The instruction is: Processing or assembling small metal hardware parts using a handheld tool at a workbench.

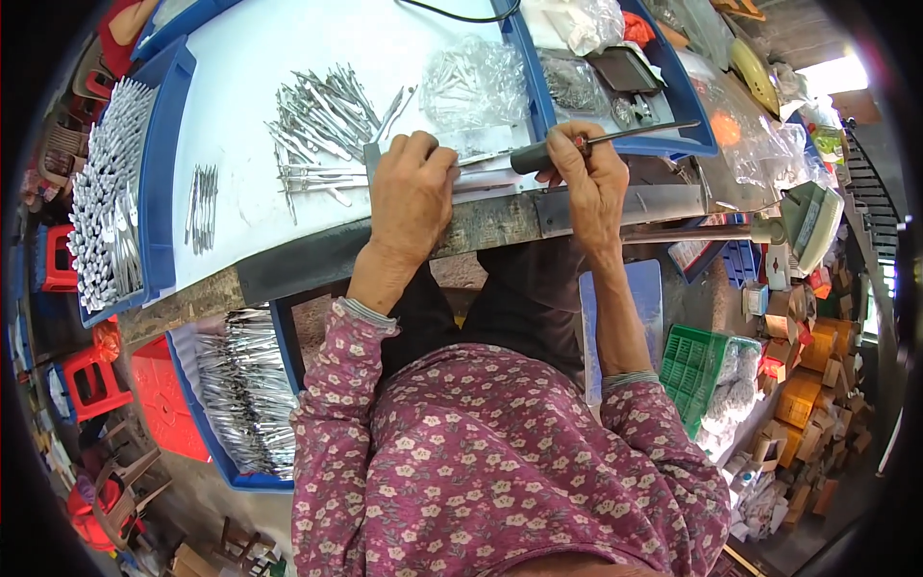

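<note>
Clocked from the left hand [413, 188]: at nine, a blue tray [159, 183] full of white-covered pieces [108, 188]; nearer, also at nine, a short row of slim metal pieces [202, 210], perhaps finished ones; at seven, a lower tray [272, 483] of metal pieces [245, 389]; at ten, a loose heap [322, 120], seemingly left to do; the hand's own fingers are curled close together, their grip hidden; at one, a clear bag [476, 82]; at two to three, a thin metal rod [486, 158], between the hands, apparently mid-work; at three, the right hand [590, 178], thumb and fingers pinching a dark handle [531, 158].
</note>
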The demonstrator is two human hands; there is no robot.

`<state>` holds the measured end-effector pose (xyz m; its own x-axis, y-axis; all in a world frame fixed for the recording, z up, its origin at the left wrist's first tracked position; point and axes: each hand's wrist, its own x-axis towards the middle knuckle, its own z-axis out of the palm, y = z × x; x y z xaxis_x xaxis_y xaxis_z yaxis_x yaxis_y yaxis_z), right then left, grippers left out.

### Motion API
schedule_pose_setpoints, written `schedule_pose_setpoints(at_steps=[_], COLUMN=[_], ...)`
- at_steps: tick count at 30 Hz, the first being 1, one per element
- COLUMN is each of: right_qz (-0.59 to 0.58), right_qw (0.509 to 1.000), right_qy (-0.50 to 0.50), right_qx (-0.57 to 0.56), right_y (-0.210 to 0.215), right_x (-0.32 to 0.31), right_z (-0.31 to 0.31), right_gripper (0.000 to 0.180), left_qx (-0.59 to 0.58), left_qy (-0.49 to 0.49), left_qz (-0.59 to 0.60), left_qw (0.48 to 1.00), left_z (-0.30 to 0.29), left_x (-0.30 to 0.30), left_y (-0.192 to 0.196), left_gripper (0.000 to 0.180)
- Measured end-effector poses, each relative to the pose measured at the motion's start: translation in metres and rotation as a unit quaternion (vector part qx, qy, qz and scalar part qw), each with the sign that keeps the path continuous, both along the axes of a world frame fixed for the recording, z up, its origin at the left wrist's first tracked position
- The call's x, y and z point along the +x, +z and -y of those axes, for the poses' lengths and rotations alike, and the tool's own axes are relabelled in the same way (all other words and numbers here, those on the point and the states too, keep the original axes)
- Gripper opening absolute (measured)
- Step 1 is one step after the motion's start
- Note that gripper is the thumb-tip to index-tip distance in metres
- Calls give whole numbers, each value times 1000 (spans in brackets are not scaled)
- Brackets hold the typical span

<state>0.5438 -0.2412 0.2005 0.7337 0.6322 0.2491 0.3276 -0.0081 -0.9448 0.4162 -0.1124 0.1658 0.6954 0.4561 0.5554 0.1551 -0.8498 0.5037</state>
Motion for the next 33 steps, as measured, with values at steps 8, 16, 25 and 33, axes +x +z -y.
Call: schedule_pose_setpoints(at_steps=[8, 16, 25, 33], right_qz=[160, 339, 453, 455], right_qw=[985, 919, 837, 814], right_qy=[49, 46, 51, 41], right_qx=[-32, -195, -302, -359], right_y=[26, -12, -40, -43], right_x=[22, 67, 61, 61], right_z=[-46, -121, -145, -151], right_gripper=[18, 20, 11, 15], left_qx=[-18, -30, -43, 15], left_qy=[9, 151, 341, 424], left_qz=[59, 71, 11, -59], left_qw=[998, 985, 939, 904], left_z=[-1, -29, -77, -108], left_x=[-12, -79, -153, -161], left_y=[2, 3, -22, -41], left_gripper=[14, 9, 7, 10])
